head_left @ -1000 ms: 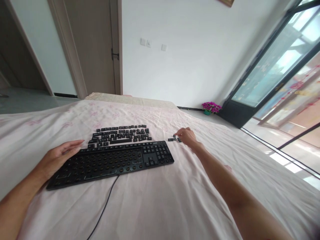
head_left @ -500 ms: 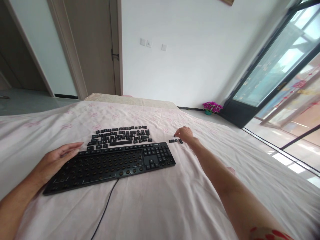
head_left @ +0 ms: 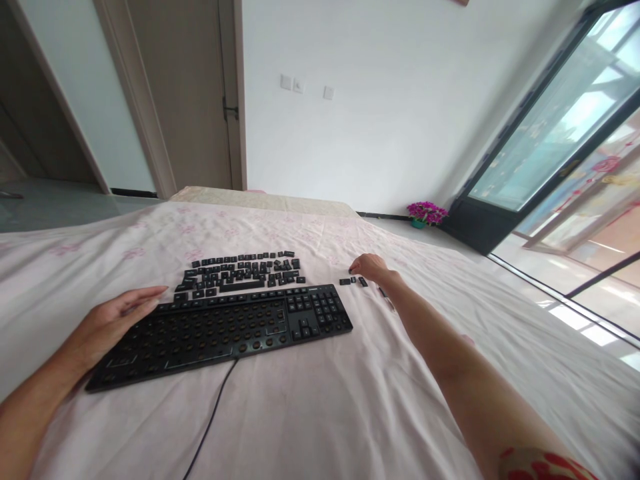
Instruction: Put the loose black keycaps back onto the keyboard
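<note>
Head view, left to right across a bed covered by a pale pink, faintly flowered sheet. The left hand is lying flat and open, fingers extended, gripping nothing, its palm resting against the left end of a black corded computer keyboard that is sitting near the middle of the bed. Most of the keyboard's main field is showing bare round switch posts, while the numeric block at its right end is carrying its caps. Beyond the keyboard's far edge, rows of loose black plastic keycaps are lying on the sheet, roughly in layout order. A black cable is running from the keyboard's near edge toward the near edge of the bed. To the right, a small separate group of black keycaps is lying just past the keyboard's right end; the right hand is curling palm-down directly beside them, fingertips at the sheet, and whether a cap is pinched between them cannot be told. Judged risks: the soft sheet is giving under any pressure, so leaning arms could be scattering the ordered rows; small caps could be sliding into folds; the cable could be snagging.
</note>
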The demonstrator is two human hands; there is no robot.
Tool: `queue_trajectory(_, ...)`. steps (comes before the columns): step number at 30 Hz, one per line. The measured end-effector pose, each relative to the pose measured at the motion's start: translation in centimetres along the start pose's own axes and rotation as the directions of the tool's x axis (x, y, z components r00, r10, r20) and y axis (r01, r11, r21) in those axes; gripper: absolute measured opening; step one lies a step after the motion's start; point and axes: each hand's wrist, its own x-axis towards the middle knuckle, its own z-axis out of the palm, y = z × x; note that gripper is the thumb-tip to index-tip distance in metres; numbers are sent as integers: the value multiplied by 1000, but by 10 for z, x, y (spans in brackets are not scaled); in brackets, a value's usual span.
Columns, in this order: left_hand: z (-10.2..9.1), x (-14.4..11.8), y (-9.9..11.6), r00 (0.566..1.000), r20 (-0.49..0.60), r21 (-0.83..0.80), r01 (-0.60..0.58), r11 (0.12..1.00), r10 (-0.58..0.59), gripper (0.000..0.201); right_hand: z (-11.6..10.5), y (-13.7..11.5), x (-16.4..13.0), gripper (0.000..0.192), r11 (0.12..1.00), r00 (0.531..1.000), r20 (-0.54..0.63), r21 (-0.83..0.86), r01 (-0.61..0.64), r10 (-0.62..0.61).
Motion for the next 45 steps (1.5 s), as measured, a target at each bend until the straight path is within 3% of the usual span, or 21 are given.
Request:
queue_trajectory(8, 1, -2, 6, 1000, -7, 36, 0, 999, 0, 70, -3, -4, 2, 14, 995, 1000, 6, 103, -4, 3)
queue_trajectory(12, 1, -2, 7, 1000, -14, 56, -5, 998, 6, 71, -4, -6, -3, 15, 961, 999, -32, 276, -14, 24)
queue_trajectory(15, 0, -3, 11, 1000, -18, 62, -22, 998, 23, 74, -6, -18, -12, 29, 883, 998, -67, 468, 13, 21)
queue_trajectory(20, 0, -7, 19, 999, -18, 85, -31, 996, 33, 71, -13, -57, -40, 42, 667, 993, -109, 738, 103, -33)
queue_trajectory(23, 0, -7, 20, 998, -20, 66, -52, 996, 54, 70, -17, -84, -63, 40, 209, 996, -42, 976, 59, -84)
queue_trajectory(25, 0, -7, 19, 998, -15, 52, -67, 996, 68, 69, -20, -99, -77, 39, 48, 993, -36, 998, 42, -117)
queue_trajectory(27, -1, -7, 18, 998, -10, 43, -66, 997, 66, 68, -23, -111, -89, 39, -8, 992, -33, 999, 32, -124)
queue_trajectory(32, -2, -6, 12, 999, 9, 31, -41, 999, 41, 66, -27, -125, -109, 40, -48, 992, -6, 999, 0, -127)
queue_trajectory(36, -3, -5, 11, 999, 17, 49, -45, 998, 44, 66, -26, -126, -119, 39, -34, 981, -39, 999, 33, -192)
queue_trajectory(38, -3, -6, 12, 998, 4, 68, -65, 996, 65, 65, -23, -122, -122, 35, 31, 976, -90, 995, 98, -196)
queue_trajectory(39, -2, -6, 13, 997, -2, 71, -71, 995, 71, 65, -21, -118, -124, 32, 98, 974, -135, 983, 155, -184)
queue_trajectory(41, -2, -8, 15, 998, -9, 70, -61, 996, 62, 66, -16, -107, -126, 24, 319, 952, -253, 900, 297, -172)
queue_trajectory(43, -1, -9, 16, 999, -4, 57, -38, 998, 38, 68, -11, -95, -132, 14, 574, 913, -350, 711, 405, -210)
queue_trajectory(45, -1, -9, 15, 1000, 0, 43, -19, 999, 19, 71, -7, -84, -139, 10, 762, 882, -384, 475, 441, -272)
